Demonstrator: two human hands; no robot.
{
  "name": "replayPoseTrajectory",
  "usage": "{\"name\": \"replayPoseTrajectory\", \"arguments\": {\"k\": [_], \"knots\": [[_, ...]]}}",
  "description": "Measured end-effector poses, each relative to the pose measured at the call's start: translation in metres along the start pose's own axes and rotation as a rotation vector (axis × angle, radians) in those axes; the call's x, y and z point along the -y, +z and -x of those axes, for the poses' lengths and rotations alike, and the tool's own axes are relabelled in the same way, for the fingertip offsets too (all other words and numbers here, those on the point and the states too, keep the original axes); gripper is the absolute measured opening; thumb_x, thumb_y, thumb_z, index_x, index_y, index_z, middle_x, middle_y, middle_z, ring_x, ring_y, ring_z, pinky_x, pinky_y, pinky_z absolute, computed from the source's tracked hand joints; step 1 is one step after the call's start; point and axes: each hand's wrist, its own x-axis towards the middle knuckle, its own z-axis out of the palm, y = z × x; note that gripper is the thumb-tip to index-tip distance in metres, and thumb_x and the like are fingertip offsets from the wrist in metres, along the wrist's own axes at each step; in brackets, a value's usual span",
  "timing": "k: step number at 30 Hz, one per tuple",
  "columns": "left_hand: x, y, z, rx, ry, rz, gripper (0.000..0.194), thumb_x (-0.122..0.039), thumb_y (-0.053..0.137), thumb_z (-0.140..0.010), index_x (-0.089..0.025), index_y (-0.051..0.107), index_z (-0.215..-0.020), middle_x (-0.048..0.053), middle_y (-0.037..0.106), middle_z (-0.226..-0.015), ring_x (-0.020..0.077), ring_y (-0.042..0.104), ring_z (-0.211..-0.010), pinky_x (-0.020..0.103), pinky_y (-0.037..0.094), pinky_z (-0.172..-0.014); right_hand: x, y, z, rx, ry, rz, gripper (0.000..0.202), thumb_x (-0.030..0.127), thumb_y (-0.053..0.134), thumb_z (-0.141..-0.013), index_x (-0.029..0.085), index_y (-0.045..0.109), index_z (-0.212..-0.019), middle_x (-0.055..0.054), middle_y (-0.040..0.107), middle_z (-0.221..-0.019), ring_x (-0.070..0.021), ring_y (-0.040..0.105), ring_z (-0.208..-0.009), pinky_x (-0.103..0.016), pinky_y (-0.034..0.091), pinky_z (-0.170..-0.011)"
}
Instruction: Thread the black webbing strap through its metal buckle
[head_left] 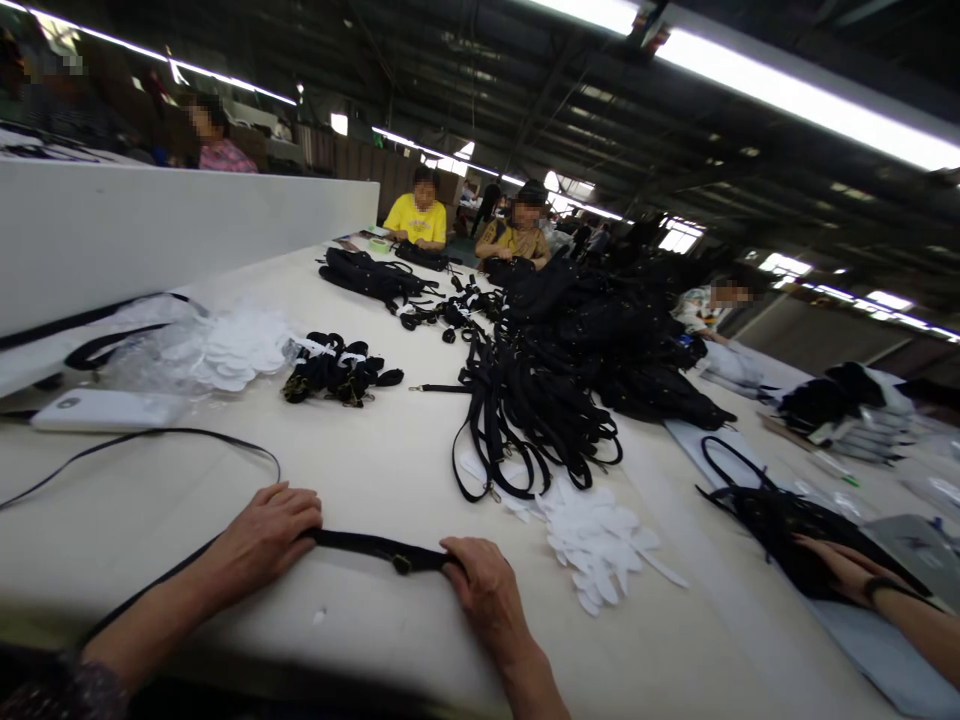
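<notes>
A black strap (356, 543) with a brass-coloured buckle (403, 565) stretches between my two hands, low over the near side of the table. My left hand (274, 530) is closed on its left end, knuckles up. Around the strap's right end, the fingers of my right hand (484, 585) are curled. A pile of loose black straps (517, 410) with metal clips lies beyond my right hand. Nearer to it is a heap of white cut-out pieces (592, 540). Several tied strap bundles (337, 368) rest ahead of my left hand.
A white device (105, 410) with a black cable (217, 433) lies at the left, by plastic-wrapped white pieces (240, 345). Black bags (600, 320) are heaped farther back. At the right, a co-worker's hand (840, 570) touches a black bag (772, 520). Two people sit across the table.
</notes>
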Motion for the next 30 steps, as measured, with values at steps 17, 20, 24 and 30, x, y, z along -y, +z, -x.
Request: {"name": "replayPoseTrajectory", "arguments": {"k": [17, 20, 24, 30], "knots": [[-0.079, 0.031, -0.046, 0.090, 0.117, 0.343, 0.019, -0.027, 0.051, -0.093, -0.028, 0.068, -0.101, 0.002, 0.067, -0.095, 0.0207, 0.058, -0.092, 0.033, 0.045, -0.082, 0.006, -0.005, -0.005, 0.061, -0.054, 0.055, 0.019, 0.009, 0.055, -0.088, 0.025, 0.064, -0.095, 0.001, 0.067, -0.084, -0.0156, 0.060, -0.084, -0.034, 0.044, -0.089], [-0.080, 0.037, -0.044, 0.062, 0.094, 0.340, 0.017, -0.028, 0.051, -0.094, -0.028, 0.068, -0.097, 0.001, 0.067, -0.093, 0.0203, 0.058, -0.092, 0.033, 0.045, -0.080, 0.014, -0.013, -0.002, -0.011, -0.045, 0.028, 0.025, 0.012, 0.058, -0.087, 0.026, 0.063, -0.107, -0.003, 0.070, -0.106, -0.0200, 0.062, -0.104, -0.042, 0.040, -0.103], [-0.085, 0.044, -0.040, 0.027, 0.046, 0.335, 0.017, -0.029, 0.048, -0.096, -0.028, 0.066, -0.098, 0.001, 0.066, -0.095, 0.0206, 0.059, -0.092, 0.035, 0.044, -0.081, 0.028, -0.023, 0.021, -0.146, 0.146, -0.035, 0.022, 0.024, 0.054, -0.092, 0.025, 0.062, -0.113, -0.005, 0.072, -0.106, -0.0194, 0.066, -0.099, -0.031, 0.050, -0.087], [-0.102, 0.051, -0.031, -0.047, 0.080, 0.305, 0.017, -0.026, 0.047, -0.096, -0.028, 0.064, -0.102, 0.002, 0.064, -0.094, 0.0206, 0.058, -0.088, 0.035, 0.043, -0.078, 0.036, -0.018, 0.038, -0.107, 0.394, 0.110, 0.016, 0.034, 0.054, -0.093, 0.026, 0.066, -0.086, 0.002, 0.072, -0.076, -0.0144, 0.069, -0.066, -0.024, 0.045, -0.058]]}}
